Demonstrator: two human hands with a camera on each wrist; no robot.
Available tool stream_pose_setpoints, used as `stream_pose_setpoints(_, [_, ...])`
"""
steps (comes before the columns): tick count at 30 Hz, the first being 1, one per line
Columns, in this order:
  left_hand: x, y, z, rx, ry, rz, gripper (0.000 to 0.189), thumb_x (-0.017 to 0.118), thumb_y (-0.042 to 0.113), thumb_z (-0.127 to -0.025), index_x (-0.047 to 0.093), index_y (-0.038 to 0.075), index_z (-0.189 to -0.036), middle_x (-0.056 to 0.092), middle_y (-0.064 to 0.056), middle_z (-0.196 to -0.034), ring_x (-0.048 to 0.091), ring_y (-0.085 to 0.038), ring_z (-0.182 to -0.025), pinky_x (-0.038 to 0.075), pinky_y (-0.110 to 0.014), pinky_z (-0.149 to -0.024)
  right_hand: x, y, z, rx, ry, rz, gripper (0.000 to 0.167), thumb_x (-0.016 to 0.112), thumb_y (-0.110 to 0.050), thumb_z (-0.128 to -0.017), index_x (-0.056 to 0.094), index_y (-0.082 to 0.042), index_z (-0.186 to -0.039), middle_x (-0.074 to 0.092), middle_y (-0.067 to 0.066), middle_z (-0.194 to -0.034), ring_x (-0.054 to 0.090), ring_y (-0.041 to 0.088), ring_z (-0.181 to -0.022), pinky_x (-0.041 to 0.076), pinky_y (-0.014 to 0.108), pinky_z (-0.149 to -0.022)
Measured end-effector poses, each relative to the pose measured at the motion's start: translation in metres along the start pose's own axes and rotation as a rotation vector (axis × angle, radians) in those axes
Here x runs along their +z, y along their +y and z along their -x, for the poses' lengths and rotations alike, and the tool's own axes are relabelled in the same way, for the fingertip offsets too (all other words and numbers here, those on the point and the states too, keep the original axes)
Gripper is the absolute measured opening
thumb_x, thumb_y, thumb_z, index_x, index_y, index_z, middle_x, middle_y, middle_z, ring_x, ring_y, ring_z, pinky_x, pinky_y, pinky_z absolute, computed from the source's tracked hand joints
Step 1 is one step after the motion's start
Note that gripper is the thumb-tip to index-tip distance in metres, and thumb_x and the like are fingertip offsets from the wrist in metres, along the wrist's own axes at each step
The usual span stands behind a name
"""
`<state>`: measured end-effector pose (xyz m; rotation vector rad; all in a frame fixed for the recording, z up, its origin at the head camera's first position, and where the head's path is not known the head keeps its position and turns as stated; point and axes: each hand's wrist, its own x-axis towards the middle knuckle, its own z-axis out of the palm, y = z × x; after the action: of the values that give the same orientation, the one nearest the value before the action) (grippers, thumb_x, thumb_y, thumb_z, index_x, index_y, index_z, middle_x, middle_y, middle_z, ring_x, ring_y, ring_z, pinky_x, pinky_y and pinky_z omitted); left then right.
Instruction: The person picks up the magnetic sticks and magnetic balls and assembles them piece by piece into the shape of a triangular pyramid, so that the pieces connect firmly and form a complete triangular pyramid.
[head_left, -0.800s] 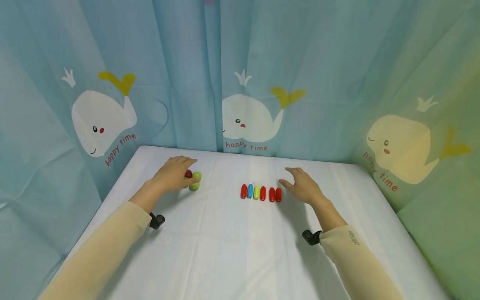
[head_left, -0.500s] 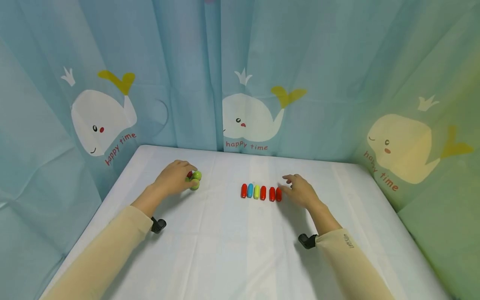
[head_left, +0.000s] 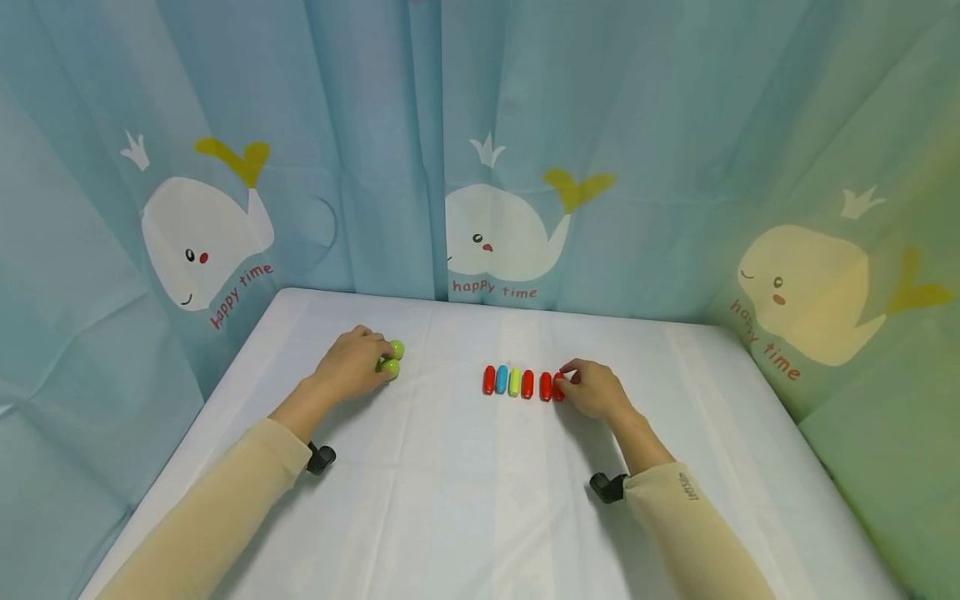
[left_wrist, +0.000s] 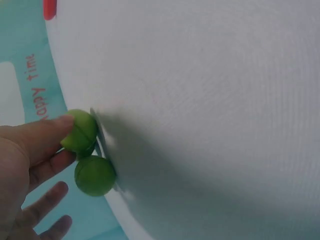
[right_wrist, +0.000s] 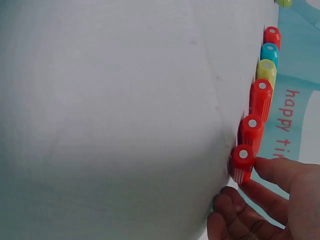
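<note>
My left hand (head_left: 351,365) pinches a green ball (left_wrist: 82,134) between thumb and forefinger, its other fingers spread in the left wrist view. A second green ball (left_wrist: 95,176) lies right beside it, and part of another green one shows between them. My right hand (head_left: 596,390) has thumb and forefinger on the end red capsule-shaped piece (right_wrist: 243,156), which carries a pale round dot on its end. That piece is the rightmost of a row in the head view, with another red piece (head_left: 545,387) close to its left.
Further left along the row lie a red piece (head_left: 528,384), a yellow-green piece (head_left: 514,382), a blue piece (head_left: 502,380) and a red piece (head_left: 489,380). All rest on the white-covered table (head_left: 450,500). A blue curtain (head_left: 375,167) with whale prints stands behind and at both sides.
My right hand has come down and left onto the end red piece. The left hand has closed in on the green balls; a dark red ball seen earlier is now hidden behind its fingers.
</note>
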<state>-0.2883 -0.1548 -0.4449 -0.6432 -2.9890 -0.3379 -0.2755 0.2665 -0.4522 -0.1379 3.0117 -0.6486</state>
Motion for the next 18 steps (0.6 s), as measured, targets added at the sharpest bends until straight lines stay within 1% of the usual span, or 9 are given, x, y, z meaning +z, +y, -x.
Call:
stream_pose_setpoints(3, [0.003, 0.001, 0.0, -0.007, 0.004, 0.0, 0.032, 0.078, 0.031, -0.094, 0.075, 0.015, -0.122, 0.072, -0.005, -0.124, 0.055, -0.031, -0.125, 0.043, -0.052, -0.108, 0.001, 0.0, 0.001, 0.015, 0.004, -0.011, 0.034, 0.063, -0.024, -0.098, 0.071, -0.002, -0.124, 0.07, 0.013, -0.097, 0.06, 0.023, -0.079, 0.048, 0.035, -0.07])
stream_pose_setpoints(7, [0.005, 0.004, 0.002, -0.011, 0.001, -0.003, 0.036, 0.08, 0.031, -0.092, 0.075, 0.013, -0.123, 0.071, -0.007, -0.127, 0.055, -0.03, -0.121, 0.043, -0.05, -0.103, 0.001, -0.005, 0.002, 0.046, 0.023, -0.029, 0.036, 0.064, -0.022, -0.094, 0.072, 0.0, -0.122, 0.073, 0.015, -0.099, 0.062, 0.024, -0.079, 0.049, 0.034, -0.069])
stream_pose_setpoints(10, [0.007, 0.005, 0.002, -0.009, -0.006, -0.004, 0.038, 0.081, 0.031, -0.091, 0.074, 0.013, -0.124, 0.07, -0.008, -0.13, 0.056, -0.03, -0.12, 0.043, -0.048, -0.101, 0.001, -0.009, 0.003, 0.078, 0.032, -0.035, 0.037, 0.066, -0.021, -0.091, 0.073, 0.001, -0.12, 0.073, 0.013, -0.093, 0.061, 0.022, -0.076, 0.047, 0.032, -0.067])
stream_pose_setpoints(14, [0.01, 0.006, 0.003, -0.008, -0.011, 0.001, 0.039, 0.08, 0.032, -0.092, 0.073, 0.013, -0.125, 0.069, -0.007, -0.131, 0.056, -0.03, -0.119, 0.044, -0.048, -0.1, 0.001, -0.014, 0.005, 0.123, 0.03, -0.036, 0.038, 0.071, -0.021, -0.089, 0.072, 0.001, -0.12, 0.071, 0.01, -0.084, 0.06, 0.021, -0.071, 0.045, 0.03, -0.063])
stream_pose_setpoints(18, [0.012, 0.008, 0.005, -0.008, -0.013, 0.013, 0.039, 0.08, 0.033, -0.092, 0.073, 0.014, -0.125, 0.069, -0.007, -0.133, 0.056, -0.031, -0.123, 0.045, -0.05, -0.102, 0.004, -0.014, 0.008, 0.174, 0.025, -0.047, 0.039, 0.073, -0.024, -0.089, 0.071, 0.001, -0.119, 0.07, 0.01, -0.085, 0.06, 0.023, -0.074, 0.045, 0.03, -0.064])
